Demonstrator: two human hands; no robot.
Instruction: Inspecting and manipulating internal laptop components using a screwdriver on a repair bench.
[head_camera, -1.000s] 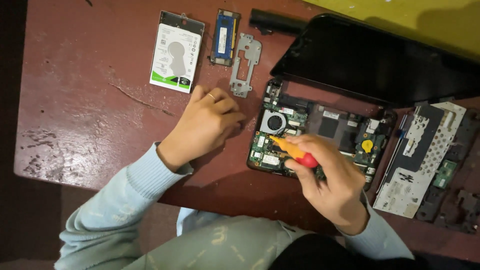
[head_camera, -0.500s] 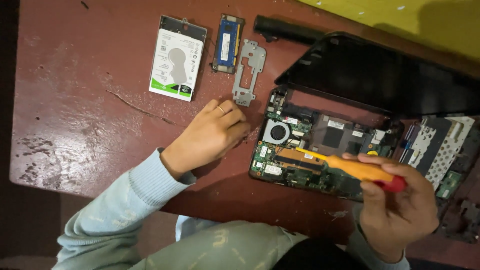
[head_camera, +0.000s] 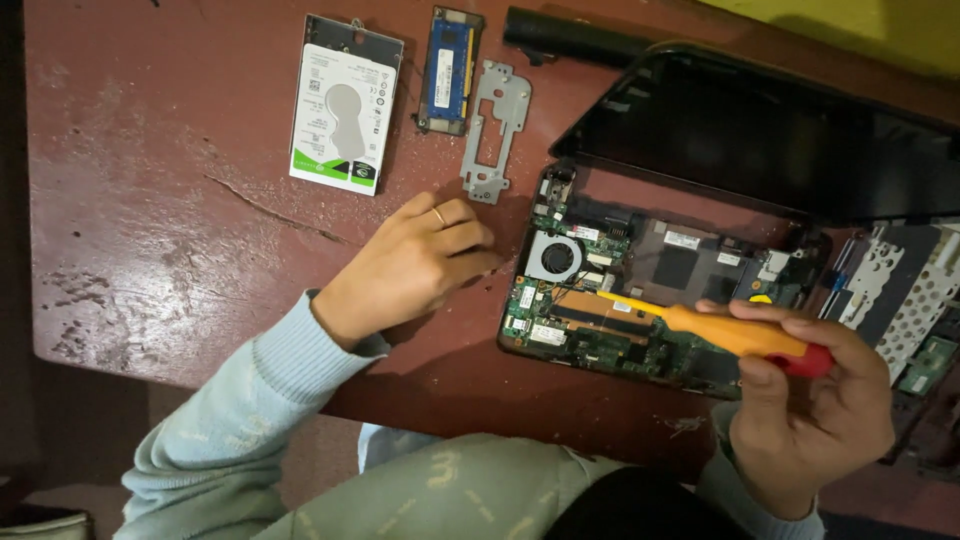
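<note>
Gripping an orange-handled screwdriver (head_camera: 735, 335) with a red end cap, the right hand (head_camera: 810, 405) is closing its fingers around the handle near the front edge of the worn reddish-brown table (head_camera: 150, 200). The screwdriver is lying nearly level, its shaft pointing left over the green circuit board of the opened laptop base (head_camera: 650, 300), with the tip resting near the board's middle; whether it is touching a screw cannot be told. The left hand (head_camera: 415, 265), wearing a ring, is curling its fingers loosely and resting on the table just beside the left edge of the laptop base, next to the round cooling fan (head_camera: 555, 257); it is holding nothing that can be seen. The dark laptop screen (head_camera: 760, 140) is lying folded back toward the far right corner. Toward the far edge, a hard drive (head_camera: 345, 105) with a white label, a blue memory module (head_camera: 450, 70) and a grey metal bracket (head_camera: 495, 130) are lying side by side, apart from each other. A perforated metal plate (head_camera: 905, 290) is lying at the right edge.
</note>
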